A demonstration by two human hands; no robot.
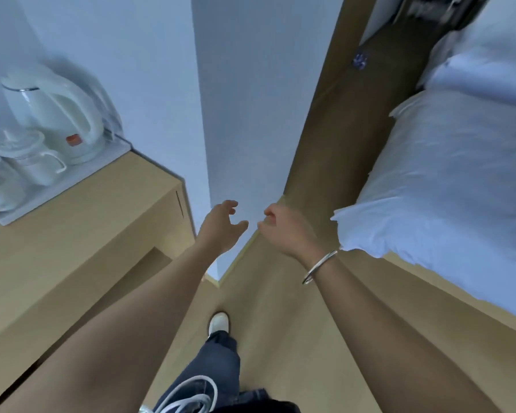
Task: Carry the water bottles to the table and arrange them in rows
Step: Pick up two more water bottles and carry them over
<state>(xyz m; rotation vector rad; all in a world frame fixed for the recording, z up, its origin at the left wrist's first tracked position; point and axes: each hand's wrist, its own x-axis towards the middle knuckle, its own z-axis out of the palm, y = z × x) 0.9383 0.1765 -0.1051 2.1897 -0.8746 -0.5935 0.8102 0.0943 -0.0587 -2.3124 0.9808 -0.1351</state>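
Left hand point(221, 226) open; right hand point(285, 229) loosely curled, both empty.

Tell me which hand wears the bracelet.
The right hand: a silver bracelet circles its wrist. The left hand has a bare wrist.
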